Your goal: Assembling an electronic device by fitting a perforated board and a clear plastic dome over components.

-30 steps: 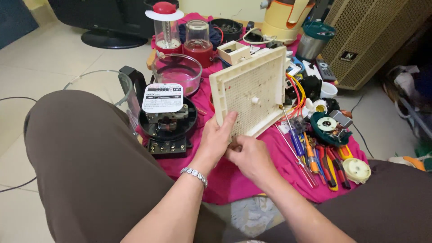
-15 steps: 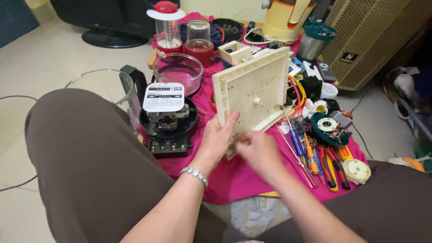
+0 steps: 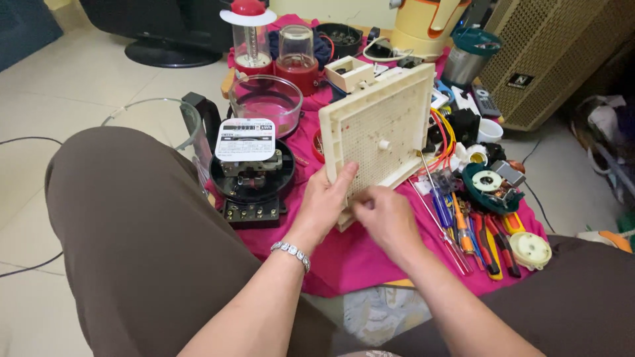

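Observation:
A cream plastic panel (image 3: pixel 383 129), square and perforated with a small knob in its middle, stands tilted on a pink cloth (image 3: pixel 344 254). My left hand (image 3: pixel 325 201) grips the panel's lower left edge, thumb on its face; a silver bracelet is on that wrist. My right hand (image 3: pixel 383 218) is at the panel's bottom edge with fingers curled; what they pinch is hidden.
A black electric meter (image 3: pixel 251 175) with a white label sits left of the panel. Behind are a glass bowl (image 3: pixel 266 102), two red-based blender jars (image 3: pixel 296 63) and a yellow appliance (image 3: pixel 423 23). Screwdrivers and pliers (image 3: pixel 476 238) lie right. My knees flank the cloth.
My right hand has shifted slightly right along the panel's bottom edge. The panel and my left hand have stayed in place.

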